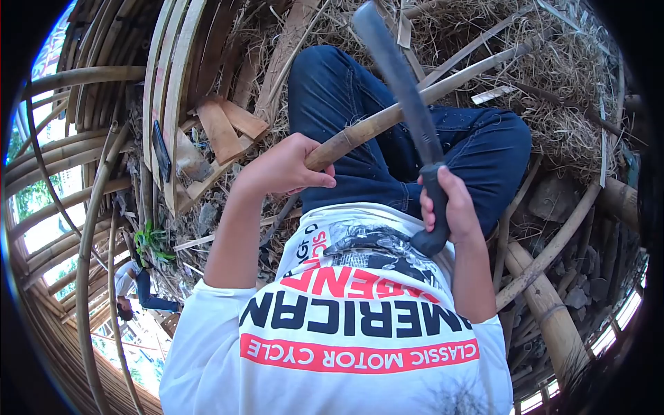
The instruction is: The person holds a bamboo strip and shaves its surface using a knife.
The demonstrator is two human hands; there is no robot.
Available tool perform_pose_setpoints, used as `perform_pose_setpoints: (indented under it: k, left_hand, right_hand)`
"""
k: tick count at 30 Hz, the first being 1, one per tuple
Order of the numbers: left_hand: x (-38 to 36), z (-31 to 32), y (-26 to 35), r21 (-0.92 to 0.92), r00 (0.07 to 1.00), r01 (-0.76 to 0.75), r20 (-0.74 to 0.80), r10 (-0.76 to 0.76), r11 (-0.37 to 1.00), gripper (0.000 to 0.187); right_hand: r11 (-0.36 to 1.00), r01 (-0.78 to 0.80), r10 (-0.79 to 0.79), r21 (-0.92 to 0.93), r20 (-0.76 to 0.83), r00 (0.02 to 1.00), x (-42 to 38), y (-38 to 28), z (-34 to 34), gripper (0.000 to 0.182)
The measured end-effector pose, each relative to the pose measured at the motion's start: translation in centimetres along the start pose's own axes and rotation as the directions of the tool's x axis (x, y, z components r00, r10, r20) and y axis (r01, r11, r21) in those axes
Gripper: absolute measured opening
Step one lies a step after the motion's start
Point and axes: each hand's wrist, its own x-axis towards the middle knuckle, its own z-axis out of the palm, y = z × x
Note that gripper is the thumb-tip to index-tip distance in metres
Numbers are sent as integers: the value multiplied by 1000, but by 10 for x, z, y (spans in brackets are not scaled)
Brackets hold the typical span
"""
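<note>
My left hand is closed around the near end of a bamboo pole. The pole slants up to the right over my crossed legs, and its far end lies over the dry straw. In my right hand is a machete, gripped by its black handle with the fingers wrapped round. Its long dark blade points up and away, tilted left, and crosses over the middle of the pole in this view.
Straw and shavings cover the ground ahead. Wooden boards and cut offcuts lie to the left, with a dark phone-like slab on the boards. Thick bamboo and stones lie right. Another person is at far left.
</note>
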Motion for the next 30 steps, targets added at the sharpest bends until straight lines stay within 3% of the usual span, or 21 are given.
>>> perform_pose_setpoints:
  k: [3, 8, 10, 15, 17, 20, 21, 23, 26, 30]
  left_hand:
    - [4, -1, -7, -2, 997, -79, 7, 79, 997, 23]
    - [-4, -1, 1, 5, 1000, 25, -11, -25, 1000, 23]
    - [-1, -3, -3, 35, 996, -83, 26, 82, 996, 22]
    - [-2, 2, -3, -24, 999, -29, -18, 28, 999, 22]
    - [2, -3, -7, -64, 999, 7, 33, -5, 998, 23]
    - [4, 1, -4, 40, 993, -112, -18, 113, 993, 23]
    - [3, 1, -4, 36, 994, -110, -20, 110, 993, 23]
    - [3, -1, 1, -21, 1000, 9, 0, -9, 1000, 24]
    - [2, -2, 1, -2, 999, -38, 8, 38, 999, 23]
    - [0, 2, 1, 6, 1000, -15, -23, 15, 1000, 23]
  right_hand:
    - [999, -17, 18, -47, 14, 1000, -5, -6, -1, 47]
    - [1000, 20, -20, 4, -46, 999, 2, -4, 2, 48]
    - [999, 34, -34, 9, -32, 999, 2, -8, -5, 48]
    - [999, 16, -15, 44, -21, 1000, 4, -3, 0, 49]
    - [998, 24, -23, 55, -21, 999, 3, -2, 2, 48]
    - [999, 41, -41, 11, -19, 999, 2, -11, -15, 48]
    - [997, 29, -27, 76, -28, 999, 4, -8, -12, 48]
    - [999, 10, -10, 36, -9, 1000, 1, -4, -2, 48]
    - [1000, -3, 4, -15, 6, 1000, -2, -8, -6, 48]
    - [996, 52, -49, 77, -47, 998, 2, -4, -5, 47]
